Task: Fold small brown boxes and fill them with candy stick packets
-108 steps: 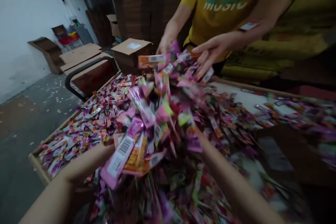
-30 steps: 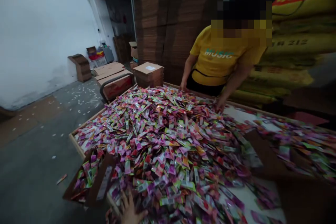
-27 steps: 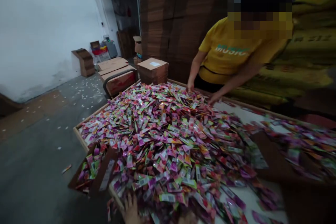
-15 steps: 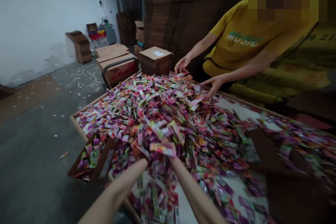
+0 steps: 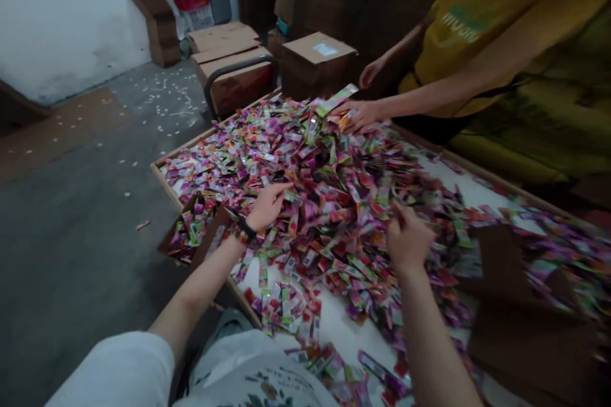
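Observation:
A large heap of small, shiny stick-shaped packets [image 5: 329, 203] in pink, purple, green and orange covers the white table [image 5: 334, 318]. My left hand [image 5: 267, 205], with a dark band at its wrist, rests over the near left of the heap. Its index finger is stretched out and nothing clearly sits in it. My right hand [image 5: 410, 238] is over the right side of the heap, apart from the left. Its fingers are curled in, seen from the back; what they hold, if anything, is hidden. Packets between my hands are blurred.
Across the table, a co-worker's hands [image 5: 365, 114] handle packets at the far edge. A small carton of packets [image 5: 217, 235] stands left by the wooden rim. A brown cardboard box [image 5: 529, 343] lies at right. Cartons [image 5: 319, 48] and a trolley handle [image 5: 238, 67] stand behind.
My hands have come up out of the heap and spread apart, and the packets lifted on them have dropped back. The co-worker's hand now holds packets. The view has tilted down.

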